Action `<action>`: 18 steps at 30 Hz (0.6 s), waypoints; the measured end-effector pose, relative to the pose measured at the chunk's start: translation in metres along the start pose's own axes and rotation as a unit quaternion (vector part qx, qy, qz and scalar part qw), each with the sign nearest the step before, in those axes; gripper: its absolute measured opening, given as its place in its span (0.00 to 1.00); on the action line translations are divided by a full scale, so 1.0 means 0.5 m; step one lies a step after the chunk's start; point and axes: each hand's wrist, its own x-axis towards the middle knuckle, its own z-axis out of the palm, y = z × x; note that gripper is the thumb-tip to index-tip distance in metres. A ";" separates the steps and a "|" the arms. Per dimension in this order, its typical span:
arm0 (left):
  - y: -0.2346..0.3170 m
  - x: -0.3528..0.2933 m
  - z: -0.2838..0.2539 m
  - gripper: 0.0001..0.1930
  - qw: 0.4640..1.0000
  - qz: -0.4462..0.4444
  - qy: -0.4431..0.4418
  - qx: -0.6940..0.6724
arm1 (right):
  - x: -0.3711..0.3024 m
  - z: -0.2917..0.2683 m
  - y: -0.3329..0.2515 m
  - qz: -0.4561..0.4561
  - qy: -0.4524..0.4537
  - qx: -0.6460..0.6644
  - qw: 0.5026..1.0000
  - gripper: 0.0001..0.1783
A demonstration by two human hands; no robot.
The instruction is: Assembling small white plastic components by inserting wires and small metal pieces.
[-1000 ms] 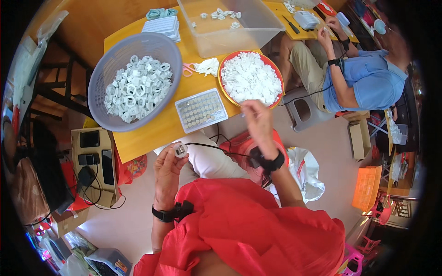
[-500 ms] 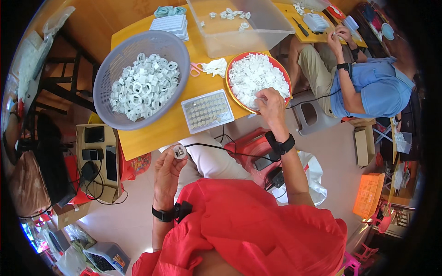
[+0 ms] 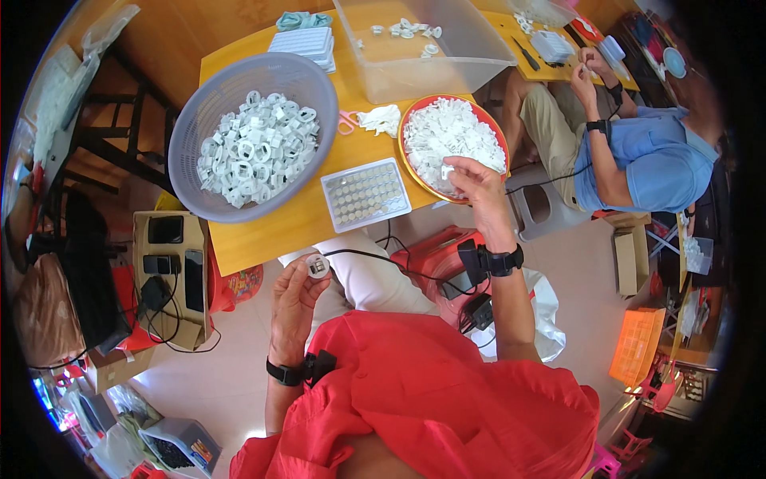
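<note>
Below the table edge, my left hand [image 3: 292, 306] pinches a round white plastic part [image 3: 317, 266] with a small dark and metallic inside. My right hand [image 3: 485, 193] is over the near edge of a red bowl [image 3: 503, 142] heaped with small flat white pieces [image 3: 448, 132]. Thumb and index finger there are closed on a small white plastic piece [image 3: 447, 172]. Left of the bowl, a white tray [image 3: 327, 206] holds rows of round metallic discs. A grey-purple basket [image 3: 182, 144] full of white ring-shaped parts stands farther left.
A clear plastic bin [image 3: 471, 68] with a few white parts stands at the back. Pink scissors [image 3: 347, 121] and a white glove [image 3: 381, 120] lie on the yellow table [image 3: 239, 247]. A black cable [image 3: 363, 253] crosses my lap. A co-worker in blue [image 3: 646, 156] sits at right.
My right hand has drawn back slightly from the heap, and a white piece now shows between its fingertips. My left hand keeps the round part; the whole view has shifted a little.
</note>
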 end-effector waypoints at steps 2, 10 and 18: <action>0.002 -0.003 -0.001 0.12 1.000 -0.003 -0.022 0.005 | -0.010 0.024 -0.008 0.023 -0.026 0.013 0.999 0.10; 0.006 -0.003 0.043 0.13 0.997 -0.017 -0.057 0.040 | -0.112 0.180 -0.048 0.045 -0.194 0.052 0.979 0.05; 0.008 -0.012 0.030 0.12 0.994 -0.001 -0.106 0.025 | -0.163 0.247 -0.021 -0.063 -0.240 -0.021 0.969 0.04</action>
